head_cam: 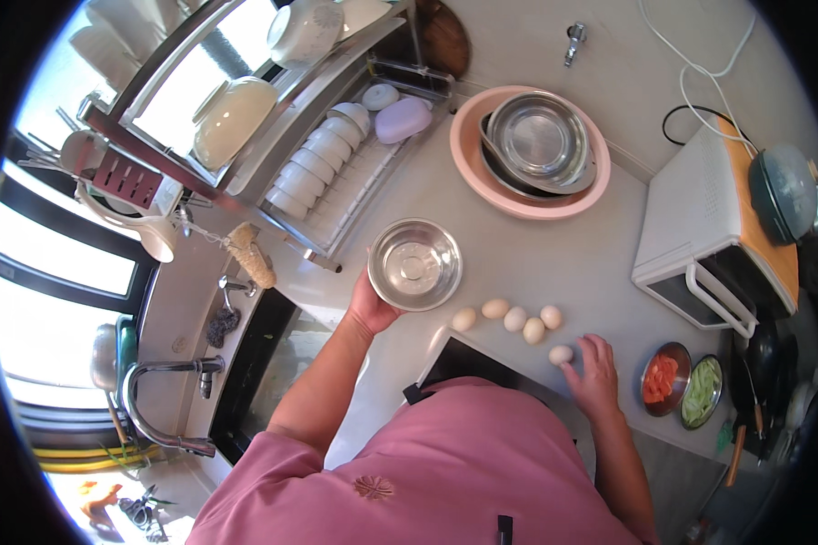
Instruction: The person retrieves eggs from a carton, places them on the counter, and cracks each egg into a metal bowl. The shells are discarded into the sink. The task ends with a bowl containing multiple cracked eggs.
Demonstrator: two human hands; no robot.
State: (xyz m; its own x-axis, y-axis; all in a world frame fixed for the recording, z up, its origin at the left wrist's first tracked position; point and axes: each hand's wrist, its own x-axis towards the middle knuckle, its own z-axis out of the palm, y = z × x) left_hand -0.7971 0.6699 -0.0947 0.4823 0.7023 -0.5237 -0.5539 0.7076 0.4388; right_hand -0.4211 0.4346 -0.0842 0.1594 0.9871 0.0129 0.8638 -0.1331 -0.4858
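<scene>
My left hand [373, 304] grips a shiny stainless steel bowl [416, 264] by its near left side. Nothing but reflections shows inside the bowl. Close to my right hand [594, 378] is one pale egg [560, 355] on the counter. The thumb and fingers are spread around the egg's right side, and the thumb tip appears to touch or nearly touch it. Several more eggs lie in a loose row between the two hands, among them a tan egg [495, 308] and a whitish egg [515, 319].
At right are a bowl of orange-red slices [660, 379], a bowl of green slices [701, 393] and a white oven [695, 225]. A pink basin [465, 160] with metal bowls stands behind. On the left are a dish rack [341, 231], sink [245, 381] and faucet [133, 392].
</scene>
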